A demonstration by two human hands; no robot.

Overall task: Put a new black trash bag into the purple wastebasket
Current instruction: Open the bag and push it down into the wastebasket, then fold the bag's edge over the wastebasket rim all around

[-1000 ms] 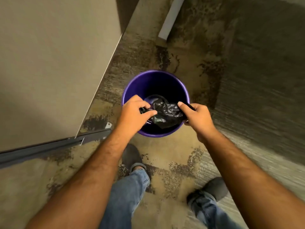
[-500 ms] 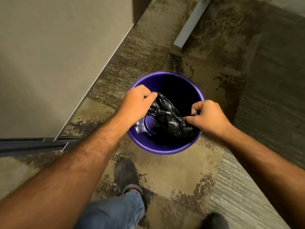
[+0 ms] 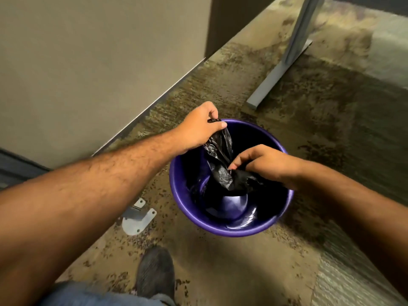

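Note:
The purple wastebasket [image 3: 220,226] stands on the carpet below me, its round opening facing up. A crumpled black trash bag [image 3: 220,151] hangs into it, stretched between my two hands. My left hand [image 3: 198,127] pinches one end of the bag above the basket's far left rim. My right hand [image 3: 262,162] is inside the opening, gripping the bunched lower part of the bag. Some black plastic lies against the inner wall near the bottom, where the purple base shows.
A beige partition wall [image 3: 88,62] runs along the left, with a metal floor bracket [image 3: 136,217] at its foot. A grey desk leg and foot [image 3: 280,69] stand behind the basket. My dark shoe [image 3: 154,270] is on the patterned carpet just in front.
My left hand has lifted its end of the bag up to the basket's far left rim. The right hand has pushed deeper into the basket. The camera moved closer and swung left.

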